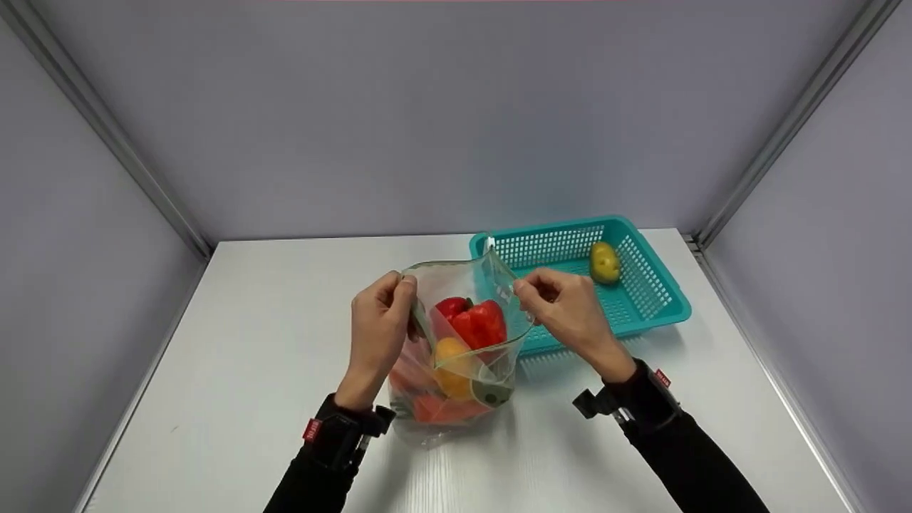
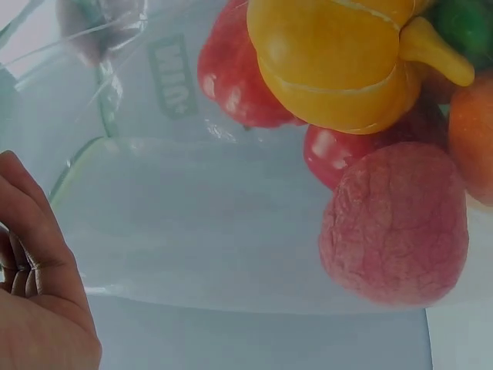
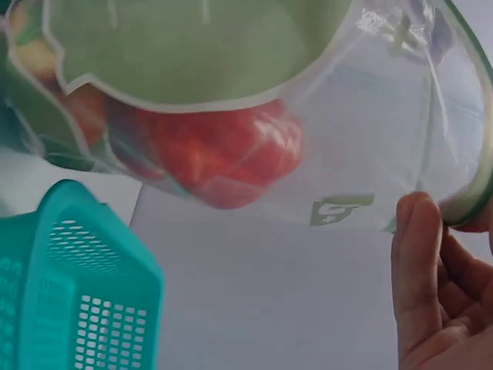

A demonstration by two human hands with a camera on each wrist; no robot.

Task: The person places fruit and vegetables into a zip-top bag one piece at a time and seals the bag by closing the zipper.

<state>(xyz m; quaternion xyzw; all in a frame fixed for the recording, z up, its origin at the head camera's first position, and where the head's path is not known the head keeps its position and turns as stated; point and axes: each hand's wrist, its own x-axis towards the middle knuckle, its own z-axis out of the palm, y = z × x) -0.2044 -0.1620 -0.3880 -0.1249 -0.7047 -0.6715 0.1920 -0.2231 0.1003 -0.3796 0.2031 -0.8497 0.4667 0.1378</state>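
A clear plastic zip bag with green-edged rim stands mouth-up in the head view. My left hand pinches the left side of its rim; my right hand pinches the right side, so the mouth is spread. Through the film show a red bell pepper near the top and a yellow pumpkin-like piece with a stem. The left wrist view also has a wrinkled pinkish-red round piece and an orange one. A printed green patch covers part of the contents in the right wrist view.
Right behind the bag, a teal perforated basket stands on the white table. One yellow-green fruit lies in its right part. Grey walls close off the back and both sides.
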